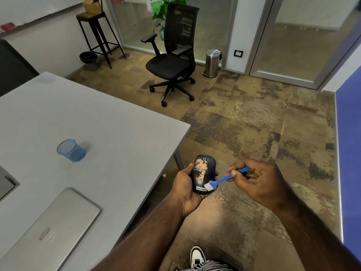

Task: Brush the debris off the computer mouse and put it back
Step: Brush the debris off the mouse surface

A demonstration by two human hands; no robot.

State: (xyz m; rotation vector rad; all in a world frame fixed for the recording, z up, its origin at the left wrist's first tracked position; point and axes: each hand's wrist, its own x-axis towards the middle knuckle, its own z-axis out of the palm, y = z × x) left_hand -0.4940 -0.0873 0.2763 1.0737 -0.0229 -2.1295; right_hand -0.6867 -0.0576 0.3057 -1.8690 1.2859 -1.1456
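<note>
Step in hand: brushing, and by my judgement early in it, since much debris is on the mouse yet.
Left hand (185,189): its grip is wrapped around the dark, smooth, oval plastic computer mouse (204,174), cradling it from below and the side, top face up, held out over the floor beyond the tabletop edge.
Right hand (254,179): its grip pinches the slim blue plastic handle of a small cleaning brush (224,178); thumb and fingers are pressed on the handle near its far end.
Brush head: a short tuft of white bristles (208,186) touches the mouse at the end nearest the left palm, beside a white brand label.
Debris: a rough, crumbly, orange-tan patch (201,169) spread along the mouse's upper surface, away from the bristles, toward the fingertip end.
Next move, as I judge it: sweep the bristles up across the patch and off the mouse's edge, keeping the left grip steady.
Return place: the grey, matte, flat tabletop (97,118), to the left of the left grip, carrying a blue mesh cup (71,150) and a closed silver laptop (54,227).
Floor under the grips: mottled brown carpet (254,130).
</note>
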